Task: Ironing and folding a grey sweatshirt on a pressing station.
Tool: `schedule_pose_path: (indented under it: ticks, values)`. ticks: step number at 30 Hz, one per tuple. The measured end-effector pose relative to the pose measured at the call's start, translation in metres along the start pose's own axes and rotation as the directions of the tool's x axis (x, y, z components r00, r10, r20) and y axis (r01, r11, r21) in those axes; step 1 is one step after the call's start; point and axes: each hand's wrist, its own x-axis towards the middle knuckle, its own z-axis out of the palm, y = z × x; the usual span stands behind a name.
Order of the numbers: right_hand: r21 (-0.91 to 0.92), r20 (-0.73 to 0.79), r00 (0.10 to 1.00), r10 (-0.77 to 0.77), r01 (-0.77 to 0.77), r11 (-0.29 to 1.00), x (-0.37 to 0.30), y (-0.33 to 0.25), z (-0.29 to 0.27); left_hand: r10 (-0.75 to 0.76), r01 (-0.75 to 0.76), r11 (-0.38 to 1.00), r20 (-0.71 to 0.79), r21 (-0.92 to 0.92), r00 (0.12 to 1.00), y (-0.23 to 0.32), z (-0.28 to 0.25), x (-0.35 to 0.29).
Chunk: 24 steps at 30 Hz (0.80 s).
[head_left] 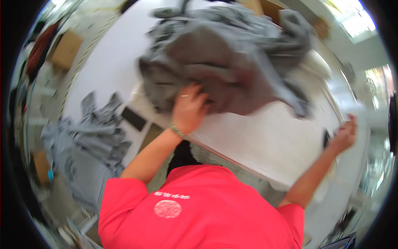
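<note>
A heap of dark grey cloth [203, 54], apparently garments, spreads over the far side of the padded white board. At its near edge, my left hand [190, 108] has its fingers curled into the fabric. The cloth's right corner is lifted and smeared by motion. Out to the right, beyond the board's edge, is my right hand [345, 135], apart from the cloth. Its fingers look bent and closed together, but blur hides what they may hold. A small dark object [326, 137] shows beside that wrist; its kind is unclear.
More grey garments [89, 141] hang in a pile at the left table edge. A dark flat rectangle [133, 119] lies between that pile and the padded board [257, 141]. Cream fabric [317, 66] bunches at the far right. A cardboard box [66, 49] stands beyond the table, left.
</note>
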Motion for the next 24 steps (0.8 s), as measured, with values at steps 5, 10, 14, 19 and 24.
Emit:
schedule_pose_path:
  ticks: [5, 10, 14, 19, 24]
  values:
    - [-0.136, 0.311, 0.867, 0.389, -0.365, 0.921, -0.183, 0.184, -0.158, 0.058, -0.058, 0.998, 0.001, -0.032, 0.998, 0.096, 0.044, -0.028]
    - [-0.281, 0.35, 0.566, 0.746, -0.697, 0.66, -0.338, 0.261, -0.32, 0.192, -0.19, 0.98, 0.03, -0.051, 0.981, 0.149, 0.091, -0.002]
    - [-0.324, 0.246, 0.419, 0.874, -0.814, 0.481, -0.392, 0.306, -0.395, -0.006, 0.023, 0.992, 0.14, -0.124, 0.99, 0.159, 0.162, 0.079]
    - [-0.509, 0.192, 0.548, 0.814, -0.653, 0.56, -0.393, 0.334, -0.415, -0.174, 0.099, 0.825, 0.082, 0.556, 0.981, 0.136, 0.198, 0.16]
    - [-0.511, 0.242, 0.602, 0.761, -0.588, 0.628, -0.332, 0.346, -0.415, -0.402, 0.117, 0.678, 0.233, 0.725, 0.886, 0.096, 0.22, 0.205]
